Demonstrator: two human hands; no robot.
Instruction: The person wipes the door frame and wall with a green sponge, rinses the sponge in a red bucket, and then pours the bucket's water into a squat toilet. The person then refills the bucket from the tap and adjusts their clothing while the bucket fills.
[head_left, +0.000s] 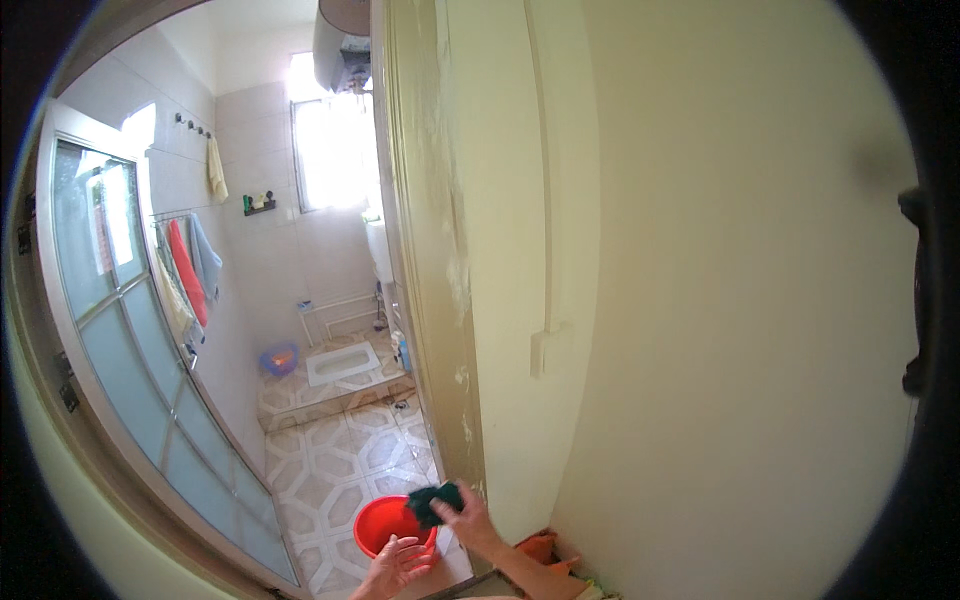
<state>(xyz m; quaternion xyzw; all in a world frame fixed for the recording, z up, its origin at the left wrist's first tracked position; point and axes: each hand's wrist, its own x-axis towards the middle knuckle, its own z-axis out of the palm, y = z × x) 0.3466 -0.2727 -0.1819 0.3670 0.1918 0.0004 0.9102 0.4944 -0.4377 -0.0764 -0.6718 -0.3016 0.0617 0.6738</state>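
Note:
A dark green cloth (429, 507), bunched up, is gripped in my right hand (471, 519) over the right rim of a red plastic bucket (369, 529). It hangs close to the foot of the door frame. My left hand (397, 566) is at the bucket's near side, fingers apart and holding nothing; whether it touches the rim I cannot tell. The bucket stands on the tiled floor (330, 480) by the doorway. Its bottom is mostly hidden.
A frosted-glass door (150, 352) stands open on the left. Ahead, a step leads up to a squat toilet (343, 364) and a purple basin (279, 360). Towels (187, 270) hang behind the door. The worn door frame (435, 300) rises at right. Orange items (540, 547) lie beside my right forearm.

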